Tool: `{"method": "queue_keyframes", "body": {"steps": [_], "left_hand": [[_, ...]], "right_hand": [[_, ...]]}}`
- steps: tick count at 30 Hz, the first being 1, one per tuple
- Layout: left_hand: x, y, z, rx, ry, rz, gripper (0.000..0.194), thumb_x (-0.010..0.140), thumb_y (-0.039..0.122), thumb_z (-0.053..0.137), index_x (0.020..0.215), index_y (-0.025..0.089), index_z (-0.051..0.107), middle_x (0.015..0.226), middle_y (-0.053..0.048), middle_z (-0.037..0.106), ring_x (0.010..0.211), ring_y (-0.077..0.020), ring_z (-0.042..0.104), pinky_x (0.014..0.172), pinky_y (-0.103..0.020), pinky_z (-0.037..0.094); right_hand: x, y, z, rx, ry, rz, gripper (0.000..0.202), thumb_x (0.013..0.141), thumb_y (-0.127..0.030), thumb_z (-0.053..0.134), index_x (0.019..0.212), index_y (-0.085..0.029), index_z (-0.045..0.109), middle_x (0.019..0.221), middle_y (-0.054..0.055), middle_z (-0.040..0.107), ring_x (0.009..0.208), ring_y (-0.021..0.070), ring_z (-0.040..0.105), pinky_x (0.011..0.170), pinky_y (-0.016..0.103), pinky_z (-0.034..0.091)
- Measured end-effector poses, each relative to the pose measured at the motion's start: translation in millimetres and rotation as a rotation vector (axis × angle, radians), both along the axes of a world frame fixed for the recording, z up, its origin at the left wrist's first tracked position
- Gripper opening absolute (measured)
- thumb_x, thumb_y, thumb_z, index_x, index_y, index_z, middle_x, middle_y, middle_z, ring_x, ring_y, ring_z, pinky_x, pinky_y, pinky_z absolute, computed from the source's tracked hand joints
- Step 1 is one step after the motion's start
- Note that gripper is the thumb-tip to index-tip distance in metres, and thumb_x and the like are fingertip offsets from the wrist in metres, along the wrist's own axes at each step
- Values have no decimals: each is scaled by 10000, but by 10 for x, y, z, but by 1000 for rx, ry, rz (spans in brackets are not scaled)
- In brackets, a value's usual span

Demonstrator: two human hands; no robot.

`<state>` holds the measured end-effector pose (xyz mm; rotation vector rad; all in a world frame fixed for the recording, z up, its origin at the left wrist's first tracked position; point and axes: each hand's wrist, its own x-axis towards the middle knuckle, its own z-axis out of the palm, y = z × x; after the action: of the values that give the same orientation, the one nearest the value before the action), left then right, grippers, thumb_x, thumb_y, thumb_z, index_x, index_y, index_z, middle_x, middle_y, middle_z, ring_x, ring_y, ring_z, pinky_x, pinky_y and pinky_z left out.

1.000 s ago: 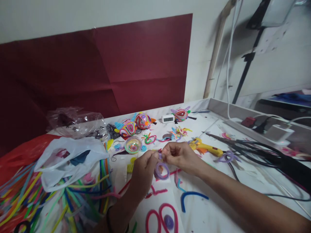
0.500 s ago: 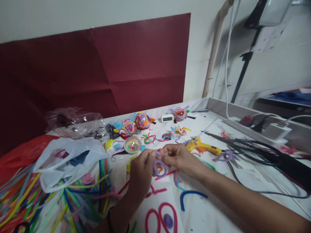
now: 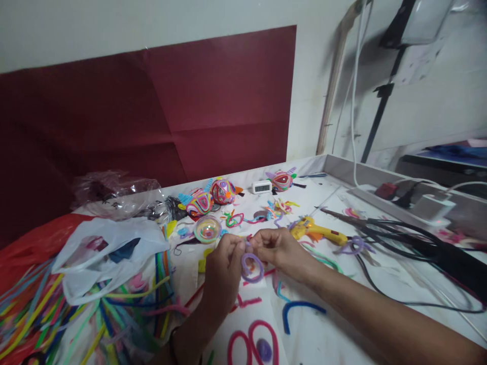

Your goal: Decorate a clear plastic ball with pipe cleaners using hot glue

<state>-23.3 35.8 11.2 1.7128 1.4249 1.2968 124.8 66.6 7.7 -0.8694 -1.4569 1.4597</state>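
Note:
Between my two hands is a purple pipe cleaner point(image 3: 252, 268), its lower part bent into a ring that hangs below the fingers. My left hand point(image 3: 225, 261) pinches its upper end from the left. From the right, my right hand point(image 3: 279, 247) grips the same end, with the fingertips of both hands close together. The fingers hide part of that end. On the white paper below lie pink pipe cleaner loops point(image 3: 262, 339) with a purple oval point(image 3: 264, 350) inside one of them. A curved blue pipe cleaner point(image 3: 304, 306) rests right of the paper.
A yellow glue gun point(image 3: 318, 232) and black-handled scissors point(image 3: 365, 223) lie to the right. Bundled pipe cleaners point(image 3: 114, 314) and a white plastic bag point(image 3: 110, 243) fill the left. Colourful decorated balls point(image 3: 224, 190), a small digital clock point(image 3: 262, 187) and a power strip point(image 3: 395, 205) stand further back.
The purple ring has shifted slightly right and down and turned a little. Both hands keep their pinch on the pipe cleaner, and the view has tilted slightly.

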Motion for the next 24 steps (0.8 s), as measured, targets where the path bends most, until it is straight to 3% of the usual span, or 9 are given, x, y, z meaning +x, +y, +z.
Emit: {"method": "queue_keyframes", "body": {"steps": [5, 11, 18, 24], "left_hand": [[-4, 22, -64, 19, 8, 13, 209, 876, 386, 472, 797, 207, 544, 617, 13, 674, 469, -140, 573, 452, -222, 374], [51, -12, -90, 25, -52, 57, 228, 882, 410, 457, 769, 219, 506, 519, 49, 575, 434, -133, 504, 454, -225, 355], [63, -55, -105, 96, 5, 35, 208, 908, 377, 428, 803, 217, 510, 541, 45, 563, 473, -142, 540, 472, -228, 367], [76, -59, -233, 292, 140, 68, 123, 918, 259, 438, 867, 210, 538, 669, 3, 669, 577, -151, 647, 519, -215, 455]], "right_hand": [[-51, -32, -9, 25, 62, -89, 226, 617, -293, 762, 580, -160, 583, 463, -71, 482, 440, 60, 373, 449, 208, 283], [-139, -96, -39, 31, 161, -169, 247, 624, -336, 797, 618, -157, 628, 497, -47, 557, 455, 77, 446, 462, 212, 324], [-187, -158, -4, -9, 245, -233, 312, 561, -383, 848, 614, -152, 645, 507, -23, 611, 451, 90, 504, 451, 205, 365], [-200, -181, -62, -37, 273, -272, 346, 544, -425, 852, 625, -155, 652, 559, -6, 634, 491, 95, 515, 476, 208, 390]]}}
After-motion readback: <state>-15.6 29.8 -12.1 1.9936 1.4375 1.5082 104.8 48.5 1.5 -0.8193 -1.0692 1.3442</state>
